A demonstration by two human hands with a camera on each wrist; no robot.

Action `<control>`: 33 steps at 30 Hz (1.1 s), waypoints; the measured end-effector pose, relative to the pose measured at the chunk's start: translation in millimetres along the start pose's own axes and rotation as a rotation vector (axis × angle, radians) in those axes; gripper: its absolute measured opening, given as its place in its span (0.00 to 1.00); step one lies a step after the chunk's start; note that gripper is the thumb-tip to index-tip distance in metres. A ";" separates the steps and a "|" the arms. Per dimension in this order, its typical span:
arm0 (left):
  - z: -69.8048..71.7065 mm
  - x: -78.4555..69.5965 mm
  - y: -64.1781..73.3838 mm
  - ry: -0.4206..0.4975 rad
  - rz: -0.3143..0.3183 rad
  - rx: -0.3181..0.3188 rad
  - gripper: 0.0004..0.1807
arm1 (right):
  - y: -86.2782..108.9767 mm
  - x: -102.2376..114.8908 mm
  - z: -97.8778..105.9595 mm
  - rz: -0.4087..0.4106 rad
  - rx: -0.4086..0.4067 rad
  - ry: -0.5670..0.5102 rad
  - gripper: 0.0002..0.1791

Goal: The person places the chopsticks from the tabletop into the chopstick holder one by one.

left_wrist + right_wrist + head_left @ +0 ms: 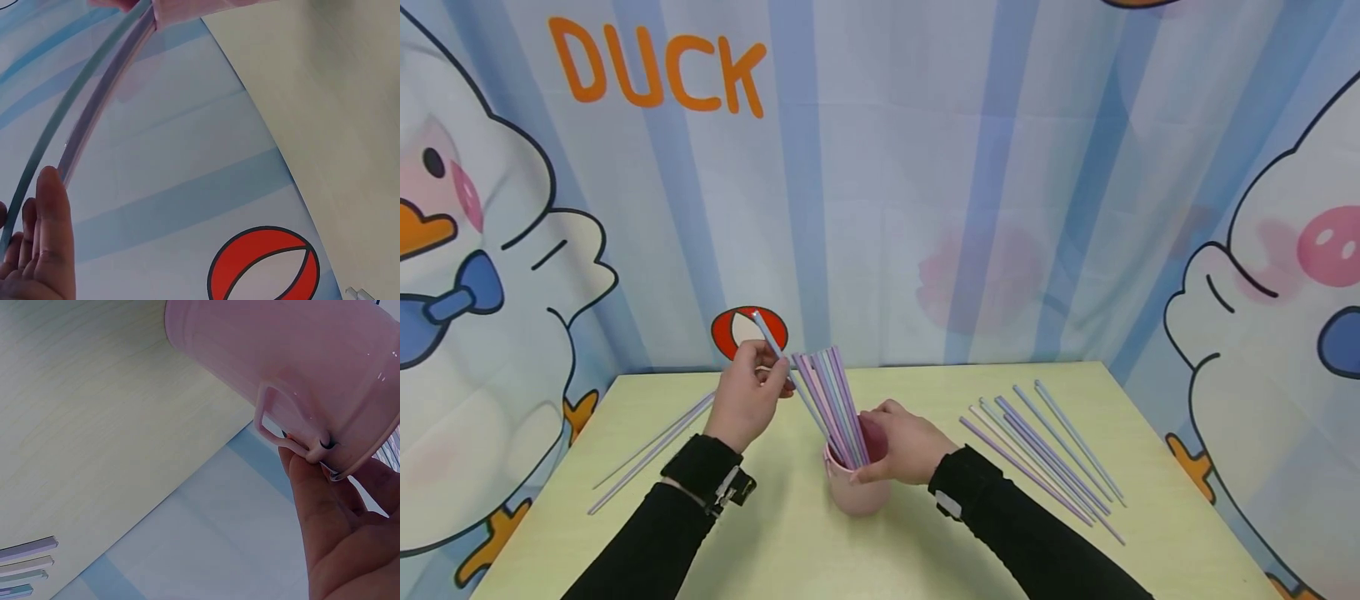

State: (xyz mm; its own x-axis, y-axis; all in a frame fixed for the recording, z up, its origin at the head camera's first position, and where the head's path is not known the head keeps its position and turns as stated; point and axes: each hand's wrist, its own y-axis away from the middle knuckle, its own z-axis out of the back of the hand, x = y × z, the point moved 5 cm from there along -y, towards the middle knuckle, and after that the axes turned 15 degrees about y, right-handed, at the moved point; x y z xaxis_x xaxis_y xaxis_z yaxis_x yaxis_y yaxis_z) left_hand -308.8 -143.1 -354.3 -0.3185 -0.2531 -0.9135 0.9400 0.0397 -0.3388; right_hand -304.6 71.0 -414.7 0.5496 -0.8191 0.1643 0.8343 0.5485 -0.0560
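Observation:
In the head view, a pink cup (859, 497) stands at the table's middle, tilted slightly and holding a bundle of pastel straws (837, 400). My left hand (749, 398) pinches a pale blue straw (809, 406) between thumb and fingers, near its upper part. That straw slants down to the cup's mouth beside the bundle. My right hand (912, 442) grips the cup at its right rim, thumb on the near side. A small looped handle (265, 415) on the cup shows in the right wrist view, beside my right fingers (312, 494).
Several loose straws (1045, 458) lie on the table (985, 550) to the right. A few more straws (655, 450) lie to the left, partly behind my left forearm. A printed curtain (887, 167) hangs behind the table's back edge.

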 end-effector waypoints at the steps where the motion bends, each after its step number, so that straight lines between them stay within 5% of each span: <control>1: -1.2 1.8 0.5 -0.015 0.006 0.002 0.15 | 0.0 -0.1 -0.4 -0.001 -0.001 0.002 0.50; 13: -11.9 23.8 6.5 -0.107 0.056 0.037 0.13 | 0.1 0.5 0.0 -0.008 0.010 -0.004 0.50; 33: -24.3 37.8 13.0 -0.175 0.120 0.092 0.12 | -1.5 -0.5 -0.9 0.001 0.012 -0.017 0.49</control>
State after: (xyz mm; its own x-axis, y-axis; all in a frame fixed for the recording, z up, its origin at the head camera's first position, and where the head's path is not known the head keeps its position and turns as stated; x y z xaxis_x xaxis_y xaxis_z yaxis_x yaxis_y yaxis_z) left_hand -311.6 -128.6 -398.8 -0.1849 -0.4161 -0.8903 0.9797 -0.0068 -0.2002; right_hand -306.0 70.4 -415.6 0.5497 -0.8156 0.1806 0.8330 0.5515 -0.0446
